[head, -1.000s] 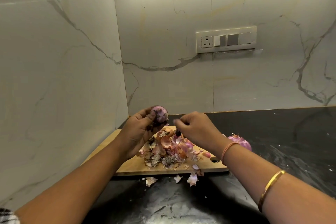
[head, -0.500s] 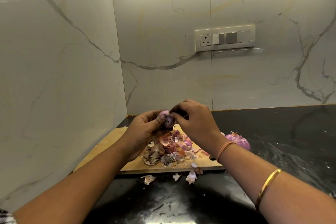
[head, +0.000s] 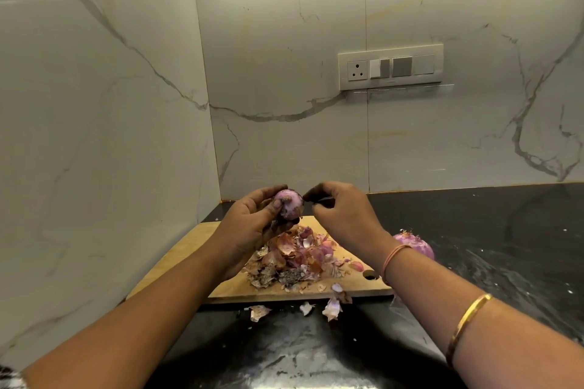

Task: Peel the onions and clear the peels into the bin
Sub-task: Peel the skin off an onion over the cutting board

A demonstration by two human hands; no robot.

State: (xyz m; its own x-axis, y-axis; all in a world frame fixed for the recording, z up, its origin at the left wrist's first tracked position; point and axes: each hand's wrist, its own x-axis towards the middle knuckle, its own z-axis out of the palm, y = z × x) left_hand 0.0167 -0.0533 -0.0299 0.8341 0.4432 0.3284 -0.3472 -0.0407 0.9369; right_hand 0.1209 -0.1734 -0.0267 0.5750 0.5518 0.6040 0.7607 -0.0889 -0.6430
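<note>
onion [head: 288,204] gripped in left hand [head: 252,224] fingers over the counter [head: 489,230] back-left corner, right hand [head: 341,215] fingers pinched narrow against it, can't tell if holding peel

Worktop [head: 505,246]: marble walls [head: 94,136] closed left and rear edges. Cutting board [head: 189,249] filled that corner, peel heap [head: 297,259] at its centre, scattered peels [head: 331,308] off its near edge. Loose onion [head: 417,245] sat beside its right edge; open surface beyond.

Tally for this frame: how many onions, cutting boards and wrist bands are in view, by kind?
Onions: 2, held onion in left hand, counter onion
Cutting board: 1
Wrist bands: 2, pink band, gold bangle
Total: 5
</note>
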